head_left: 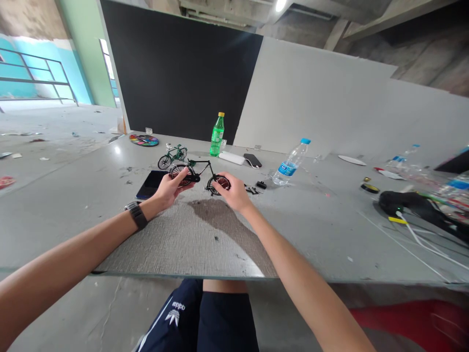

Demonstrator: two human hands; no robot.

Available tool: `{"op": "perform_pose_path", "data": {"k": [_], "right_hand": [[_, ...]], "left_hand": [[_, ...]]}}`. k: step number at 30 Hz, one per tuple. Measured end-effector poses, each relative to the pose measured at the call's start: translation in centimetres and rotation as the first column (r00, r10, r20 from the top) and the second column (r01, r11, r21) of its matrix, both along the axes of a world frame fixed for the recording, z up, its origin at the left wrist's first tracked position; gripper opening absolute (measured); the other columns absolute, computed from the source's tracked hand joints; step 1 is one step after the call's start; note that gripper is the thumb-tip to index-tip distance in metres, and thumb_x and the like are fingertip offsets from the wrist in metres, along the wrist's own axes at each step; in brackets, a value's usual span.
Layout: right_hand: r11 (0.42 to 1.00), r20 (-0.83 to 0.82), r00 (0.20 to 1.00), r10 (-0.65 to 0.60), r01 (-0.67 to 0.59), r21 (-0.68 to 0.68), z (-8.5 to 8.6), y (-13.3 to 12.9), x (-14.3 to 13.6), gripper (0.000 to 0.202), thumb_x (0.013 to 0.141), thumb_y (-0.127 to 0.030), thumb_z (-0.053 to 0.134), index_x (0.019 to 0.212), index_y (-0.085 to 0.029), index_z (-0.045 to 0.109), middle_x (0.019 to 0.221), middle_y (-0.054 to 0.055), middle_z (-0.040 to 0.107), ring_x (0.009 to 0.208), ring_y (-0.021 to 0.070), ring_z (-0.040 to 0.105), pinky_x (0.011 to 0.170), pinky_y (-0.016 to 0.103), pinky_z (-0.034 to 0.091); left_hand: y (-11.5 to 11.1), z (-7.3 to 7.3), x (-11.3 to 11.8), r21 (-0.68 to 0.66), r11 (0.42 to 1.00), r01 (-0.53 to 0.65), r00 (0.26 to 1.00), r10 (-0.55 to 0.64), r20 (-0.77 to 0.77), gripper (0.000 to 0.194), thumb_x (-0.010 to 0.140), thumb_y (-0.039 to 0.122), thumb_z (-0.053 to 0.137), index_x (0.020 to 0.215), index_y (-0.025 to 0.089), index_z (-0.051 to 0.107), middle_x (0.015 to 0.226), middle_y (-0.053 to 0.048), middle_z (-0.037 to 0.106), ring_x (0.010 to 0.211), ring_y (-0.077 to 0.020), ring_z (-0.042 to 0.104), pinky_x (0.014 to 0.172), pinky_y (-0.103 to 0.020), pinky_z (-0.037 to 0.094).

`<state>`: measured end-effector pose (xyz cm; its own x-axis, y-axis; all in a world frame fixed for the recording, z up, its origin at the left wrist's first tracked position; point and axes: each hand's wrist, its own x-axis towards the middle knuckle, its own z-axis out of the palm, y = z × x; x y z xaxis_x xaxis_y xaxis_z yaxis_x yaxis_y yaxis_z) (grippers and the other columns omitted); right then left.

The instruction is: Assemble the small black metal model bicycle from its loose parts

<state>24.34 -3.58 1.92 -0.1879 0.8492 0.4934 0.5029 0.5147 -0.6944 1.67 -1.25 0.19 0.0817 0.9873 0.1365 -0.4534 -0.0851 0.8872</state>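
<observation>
A small black model bicycle [205,168] is held upright above the table, without visible handlebars or seat. My left hand [171,188] grips its wheel at the left end, thumb over the rim. At the other end, my right hand [233,189] pinches the second wheel, which has reddish spokes. Behind my left hand a green model bicycle [174,155] stands on the table. A dark phone [151,185] lies flat beside my left hand. Small black parts [261,185] rest to the right of my right hand.
A green bottle [217,137], a white power bank [231,157] and a tilted water bottle [291,164] are at the back of the grey table [293,234]. A colourful palette [144,140] lies at back left. Black tape [370,188] and cables are on the right.
</observation>
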Motion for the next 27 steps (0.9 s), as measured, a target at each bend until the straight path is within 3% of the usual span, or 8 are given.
{"op": "perform_pose_path", "data": {"k": [7, 17, 27], "right_hand": [[1.0, -0.039, 0.999, -0.003, 0.003, 0.01, 0.37, -0.17, -0.18, 0.033, 0.088, -0.053, 0.066, 0.102, -0.023, 0.066, 0.085, 0.005, 0.072, 0.073, 0.0204, 0.064, 0.073, 0.036, 0.051], [1.0, -0.042, 0.999, -0.002, 0.002, 0.001, 0.36, -0.27, -0.24, 0.033, 0.087, -0.052, 0.067, 0.102, -0.023, 0.066, 0.084, 0.004, 0.072, 0.073, 0.02, 0.064, 0.073, 0.036, 0.051], [0.999, -0.038, 0.999, -0.032, 0.033, 0.02, 0.76, -0.37, -0.11, 0.032, 0.086, -0.053, 0.067, 0.099, -0.024, 0.066, 0.084, 0.004, 0.071, 0.073, 0.0207, 0.063, 0.073, 0.036, 0.05]], "left_hand": [[-0.18, -0.3, 0.24, 0.04, 0.998, 0.049, 0.997, -0.046, -0.068, 0.039, 0.074, 0.049, 0.083, 0.082, 0.013, 0.07, 0.09, -0.009, 0.075, 0.091, -0.0212, 0.071, 0.092, -0.041, 0.059], [0.05, -0.25, 0.14, 0.013, 1.0, -0.002, 1.0, 0.002, -0.028, 0.041, 0.074, 0.052, 0.081, 0.079, 0.014, 0.067, 0.086, -0.009, 0.075, 0.089, -0.0209, 0.072, 0.095, -0.042, 0.059], [-0.13, -0.23, 0.15, 0.069, 0.997, 0.044, 0.994, -0.037, -0.101, 0.034, 0.076, 0.046, 0.08, 0.079, 0.014, 0.071, 0.089, -0.009, 0.075, 0.091, -0.0216, 0.07, 0.093, -0.042, 0.059]]}}
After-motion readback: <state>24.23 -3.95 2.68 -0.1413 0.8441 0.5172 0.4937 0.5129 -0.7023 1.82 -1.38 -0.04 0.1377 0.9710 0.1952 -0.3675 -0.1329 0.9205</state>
